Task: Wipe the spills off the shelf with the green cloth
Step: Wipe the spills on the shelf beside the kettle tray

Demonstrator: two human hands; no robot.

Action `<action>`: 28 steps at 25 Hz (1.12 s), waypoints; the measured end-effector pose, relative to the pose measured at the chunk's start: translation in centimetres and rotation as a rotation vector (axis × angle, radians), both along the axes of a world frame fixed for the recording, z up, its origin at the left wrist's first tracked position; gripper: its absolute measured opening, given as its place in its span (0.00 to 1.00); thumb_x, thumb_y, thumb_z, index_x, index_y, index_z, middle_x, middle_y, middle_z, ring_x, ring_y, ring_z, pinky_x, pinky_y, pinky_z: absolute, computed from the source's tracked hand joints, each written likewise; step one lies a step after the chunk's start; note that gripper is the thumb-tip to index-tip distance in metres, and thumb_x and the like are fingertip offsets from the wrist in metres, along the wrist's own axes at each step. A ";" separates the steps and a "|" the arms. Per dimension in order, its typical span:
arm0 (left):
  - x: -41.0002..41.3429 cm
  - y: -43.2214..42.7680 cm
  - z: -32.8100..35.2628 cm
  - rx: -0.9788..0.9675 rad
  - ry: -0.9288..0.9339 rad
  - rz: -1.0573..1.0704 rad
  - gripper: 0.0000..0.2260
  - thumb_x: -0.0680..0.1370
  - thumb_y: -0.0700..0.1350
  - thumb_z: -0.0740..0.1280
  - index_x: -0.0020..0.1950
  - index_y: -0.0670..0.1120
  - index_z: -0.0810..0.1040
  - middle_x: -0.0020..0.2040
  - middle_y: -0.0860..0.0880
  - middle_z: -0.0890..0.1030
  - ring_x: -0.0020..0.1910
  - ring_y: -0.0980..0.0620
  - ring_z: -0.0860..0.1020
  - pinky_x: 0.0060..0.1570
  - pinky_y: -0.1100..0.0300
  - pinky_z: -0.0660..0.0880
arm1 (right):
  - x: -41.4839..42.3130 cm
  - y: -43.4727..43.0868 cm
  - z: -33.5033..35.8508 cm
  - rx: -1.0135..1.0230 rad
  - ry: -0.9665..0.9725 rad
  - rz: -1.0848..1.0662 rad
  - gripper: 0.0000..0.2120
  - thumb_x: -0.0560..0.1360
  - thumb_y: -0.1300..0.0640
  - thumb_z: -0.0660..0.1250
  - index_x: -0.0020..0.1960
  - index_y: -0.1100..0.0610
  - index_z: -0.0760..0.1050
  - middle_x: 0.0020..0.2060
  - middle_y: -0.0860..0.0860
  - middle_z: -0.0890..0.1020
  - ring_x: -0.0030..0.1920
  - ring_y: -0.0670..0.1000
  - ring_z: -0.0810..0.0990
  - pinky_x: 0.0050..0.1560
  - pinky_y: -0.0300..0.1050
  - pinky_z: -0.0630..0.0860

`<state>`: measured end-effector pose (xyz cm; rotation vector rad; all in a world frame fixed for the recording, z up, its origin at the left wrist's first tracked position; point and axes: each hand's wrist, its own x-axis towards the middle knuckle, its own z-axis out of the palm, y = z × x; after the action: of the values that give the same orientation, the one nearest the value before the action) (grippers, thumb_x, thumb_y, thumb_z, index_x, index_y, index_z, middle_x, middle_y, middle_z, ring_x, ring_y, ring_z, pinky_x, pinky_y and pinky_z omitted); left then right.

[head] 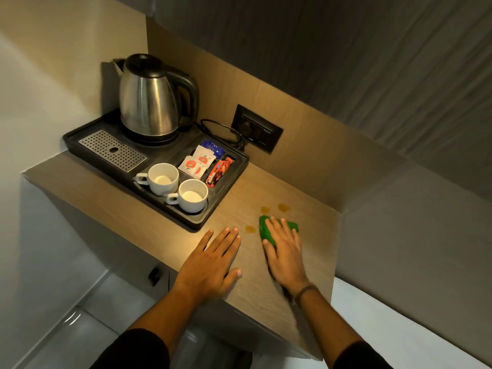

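The green cloth lies bunched on the wooden shelf. My right hand presses flat on top of it, fingers spread, covering most of it. Three small amber spills show on the wood: one just left of the cloth, and two just beyond it. My left hand rests palm down on the shelf near its front edge, fingers apart, holding nothing.
A black tray fills the shelf's left part, carrying a steel kettle, two white cups, sachets and a perforated metal drip plate. A wall socket with a coiled cord sits on the back panel.
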<state>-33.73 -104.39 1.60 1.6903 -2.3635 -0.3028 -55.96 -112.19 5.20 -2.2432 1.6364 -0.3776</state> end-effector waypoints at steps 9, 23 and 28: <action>-0.1 0.0 0.2 0.016 -0.002 0.001 0.34 0.85 0.64 0.47 0.85 0.45 0.48 0.87 0.45 0.49 0.85 0.47 0.44 0.82 0.39 0.49 | 3.3 -0.6 0.5 0.013 -0.002 0.055 0.25 0.86 0.52 0.58 0.82 0.44 0.57 0.82 0.45 0.58 0.84 0.49 0.48 0.83 0.60 0.43; 0.2 -0.4 1.1 0.067 0.040 -0.019 0.35 0.84 0.65 0.48 0.85 0.46 0.47 0.87 0.46 0.47 0.84 0.49 0.42 0.82 0.43 0.40 | -4.7 2.2 -0.3 -0.005 -0.020 0.153 0.25 0.86 0.47 0.54 0.81 0.41 0.56 0.82 0.43 0.59 0.83 0.46 0.49 0.83 0.62 0.46; 0.6 -2.6 1.5 0.072 0.012 -0.047 0.33 0.85 0.62 0.50 0.85 0.46 0.47 0.87 0.47 0.47 0.84 0.49 0.42 0.82 0.42 0.41 | -2.4 0.0 0.5 0.030 -0.055 -0.066 0.24 0.86 0.53 0.59 0.81 0.46 0.60 0.82 0.45 0.61 0.83 0.49 0.50 0.83 0.60 0.45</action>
<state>-33.11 -107.04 3.15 1.6604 -2.4143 -0.4101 -58.36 -112.18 5.65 -2.1418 1.6803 -0.4252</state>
